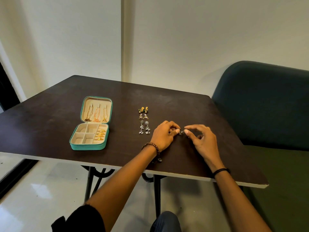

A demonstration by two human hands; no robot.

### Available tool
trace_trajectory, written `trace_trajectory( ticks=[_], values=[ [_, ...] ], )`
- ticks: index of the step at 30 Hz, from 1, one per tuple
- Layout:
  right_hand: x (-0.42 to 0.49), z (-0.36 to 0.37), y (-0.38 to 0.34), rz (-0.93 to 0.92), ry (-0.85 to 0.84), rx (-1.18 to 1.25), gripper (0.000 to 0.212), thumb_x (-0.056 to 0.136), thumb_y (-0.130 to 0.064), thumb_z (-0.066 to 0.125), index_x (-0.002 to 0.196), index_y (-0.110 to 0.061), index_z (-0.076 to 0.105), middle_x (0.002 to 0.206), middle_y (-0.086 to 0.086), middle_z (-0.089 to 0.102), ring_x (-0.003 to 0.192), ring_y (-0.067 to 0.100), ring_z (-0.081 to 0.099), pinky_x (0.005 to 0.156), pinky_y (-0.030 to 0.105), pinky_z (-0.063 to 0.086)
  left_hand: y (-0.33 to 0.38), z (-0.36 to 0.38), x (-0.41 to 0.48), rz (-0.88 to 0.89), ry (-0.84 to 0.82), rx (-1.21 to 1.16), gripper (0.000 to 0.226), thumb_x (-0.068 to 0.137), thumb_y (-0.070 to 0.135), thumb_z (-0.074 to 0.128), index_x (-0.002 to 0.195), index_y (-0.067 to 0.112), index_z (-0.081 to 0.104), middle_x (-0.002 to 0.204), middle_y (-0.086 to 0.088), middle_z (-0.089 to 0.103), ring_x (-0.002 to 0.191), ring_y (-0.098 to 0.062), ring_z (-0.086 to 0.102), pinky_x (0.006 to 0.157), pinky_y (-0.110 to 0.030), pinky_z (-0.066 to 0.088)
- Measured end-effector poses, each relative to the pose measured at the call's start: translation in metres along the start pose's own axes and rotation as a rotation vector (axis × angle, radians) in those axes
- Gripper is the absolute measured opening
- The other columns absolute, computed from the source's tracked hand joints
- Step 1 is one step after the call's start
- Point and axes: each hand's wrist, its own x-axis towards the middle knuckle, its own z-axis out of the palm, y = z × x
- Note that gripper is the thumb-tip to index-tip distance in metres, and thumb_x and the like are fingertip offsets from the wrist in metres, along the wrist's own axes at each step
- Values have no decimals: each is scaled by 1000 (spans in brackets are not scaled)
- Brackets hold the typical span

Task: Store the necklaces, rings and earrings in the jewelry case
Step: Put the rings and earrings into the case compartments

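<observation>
1. A dark table is filling the middle of the frame, with a teal chair standing at the right edge.
2. Left of centre, the teal jewelry case is lying open. Three necklaces are hanging in its raised lid, and gold rings are sitting in the right-hand column of its tray.
3. At the centre, three pairs of earrings are lying in a column on the table, well apart from the case.
4. Just right of them, the left hand and right hand are meeting fingertip to fingertip. Each is pinching one small silver earring with thumb and forefinger, the other fingers loosely curled.
5. The piece is tiny and is being shared between two pinches. If one hand is letting go too soon, it could be slipping onto the table or rolling off the near edge to the floor.
6. In crossing leftward to the case, a wrist could be brushing the laid-out pairs and scattering them.
</observation>
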Motion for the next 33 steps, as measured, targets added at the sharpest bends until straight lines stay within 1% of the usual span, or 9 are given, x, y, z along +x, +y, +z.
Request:
trace_trajectory(
  ticks=[3, 5, 7, 12, 18, 23, 28, 31, 33],
  values=[
    [0, -2, 2, 64, 24, 184, 10, 91, -34, 73, 100, -37, 75, 107, -19, 72, 109, 6, 60, 85, 24, 45, 0, 0, -1, 3, 35, -84, 16, 97, 26, 60, 108, 20, 69, 106, 1, 61, 90, -8, 58, 84, -26, 50],
    [0, -3, 2, 102, 34, 291, 11, 91, -32, 73, 101, -35, 75, 107, -17, 74, 107, 5, 65, 93, 33, 51, 0, -1, -2, 1, 33, -128, 16, 95, 27, 63, 106, 18, 70, 106, 1, 63, 87, -3, 58, 79, -17, 47],
    [-1, -4, -1, 123, 45, 373, 12, 91, -28, 73, 103, -30, 75, 107, -13, 75, 107, 4, 66, 97, 36, 53, 0, -2, -2, -1, 25, -164, 17, 94, 29, 64, 105, 18, 72, 107, 2, 66, 90, -3, 60, 78, -12, 46],
    [-2, -7, -1, 179, 61, 473, 13, 92, -27, 72, 105, -27, 75, 115, -16, 72, 117, 4, 61, 104, 38, 49, 2, -6, -4, -55, 13, -291, 19, 90, 33, 70, 101, 18, 73, 98, 6, 71, 92, -8, 67, 84, -20, 53],
    [-6, -10, -6, 206, -6, 554, 14, 93, -23, 70, 105, -18, 75, 114, -11, 74, 112, 2, 63, 97, 31, 48, 4, -9, -8, -105, 36, -437, 22, 83, 37, 76, 88, 15, 75, 89, 5, 75, 82, -2, 68, 76, -13, 52],
    [-7, -12, -9, 212, -31, 594, 14, 93, -19, 69, 104, -12, 75, 111, -6, 75, 107, 7, 65, 89, 30, 45, 5, -10, -9, -116, 0, -490, 21, 80, 34, 80, 85, 14, 76, 89, 1, 76, 87, -11, 71, 84, -24, 57],
    [-8, -13, -13, 255, -55, 659, 16, 90, -22, 72, 104, -16, 76, 112, -1, 75, 114, 19, 64, 93, 39, 44, 5, -10, -9, -132, -15, -550, 25, 75, 31, 83, 83, 8, 76, 87, -5, 76, 93, -27, 70, 88, -37, 58],
    [-11, -12, -19, 271, -75, 668, 19, 90, -22, 73, 109, -17, 76, 111, -4, 75, 111, 14, 66, 93, 36, 45, 5, -13, -11, -133, -33, -609, 26, 75, 26, 84, 84, 3, 75, 89, -10, 76, 94, -24, 72, 90, -34, 57],
    [-13, -10, -23, 275, -77, 667, 22, 91, -22, 72, 111, -16, 75, 109, -4, 76, 107, 9, 68, 91, 32, 46, 6, -16, -12, -142, -46, -658, 26, 78, 22, 82, 86, -1, 72, 92, -13, 75, 91, -19, 72, 85, -26, 56]
  ],
)
